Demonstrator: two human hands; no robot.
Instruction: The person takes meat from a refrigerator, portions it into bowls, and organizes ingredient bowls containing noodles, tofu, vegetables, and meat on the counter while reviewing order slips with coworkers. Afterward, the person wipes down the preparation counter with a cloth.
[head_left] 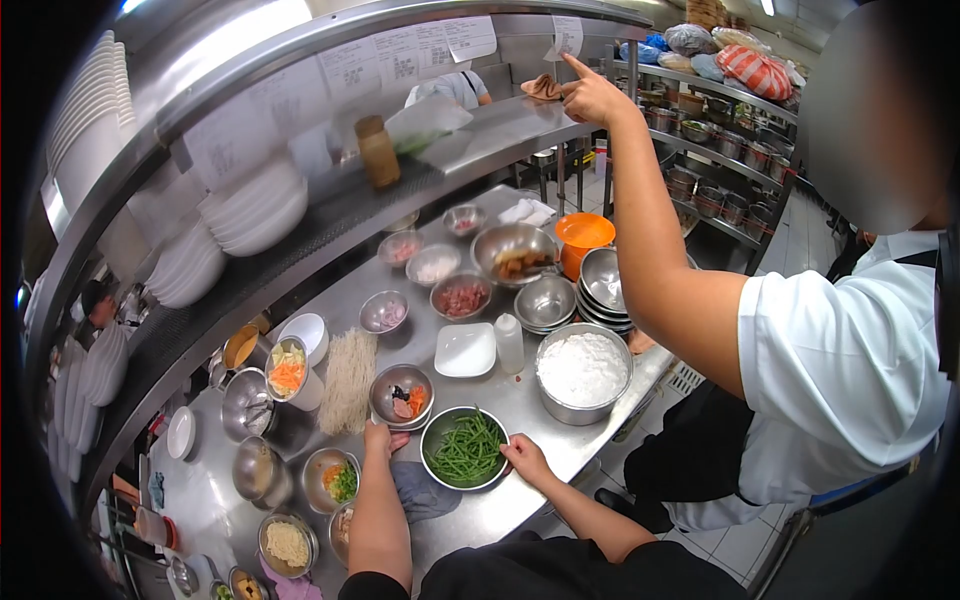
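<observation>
My left hand is closed at the lower rim of a small metal bowl holding pink meat, carrot and dark pieces. At the right rim of a metal bowl of green beans, my right hand has its fingers bent round the edge. The two bowls stand side by side on the steel counter. A grey cloth lies between my forearms. Dry noodles are left of the small bowl, and a white square plate is behind the beans.
A co-worker in a white shirt stands at the right, one arm raised towards paper slips. A large pot of white powder sits near the counter's right edge. An overhead shelf bears stacked white bowls.
</observation>
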